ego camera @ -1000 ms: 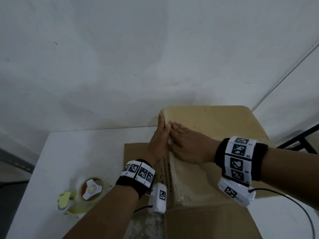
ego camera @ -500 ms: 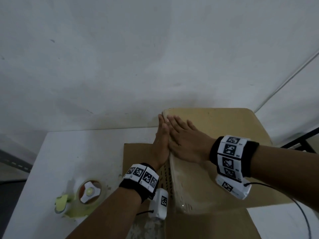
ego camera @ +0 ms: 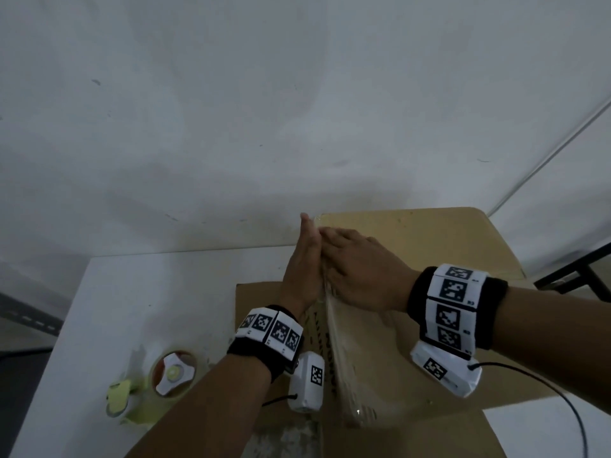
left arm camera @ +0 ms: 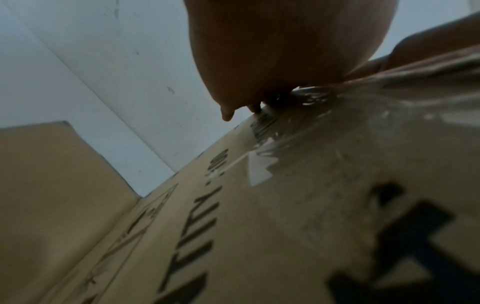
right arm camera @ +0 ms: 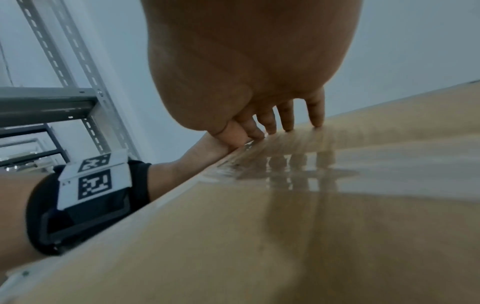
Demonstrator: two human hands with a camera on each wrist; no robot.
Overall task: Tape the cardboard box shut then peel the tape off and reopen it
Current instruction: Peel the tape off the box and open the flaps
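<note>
We find the left hand [ego camera: 302, 269] and right hand [ego camera: 360, 272] pressing straight, nearly closed fingers [right arm camera: 315, 111] on clear glossy tape [ego camera: 350, 355] along the brown cardboard box's [ego camera: 429, 246] far top edge.

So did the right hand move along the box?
Yes. The right hand slid away from the person along the taped seam toward the far edge of the box; its fingertips are now nearly at that edge, beside the left hand.
</note>
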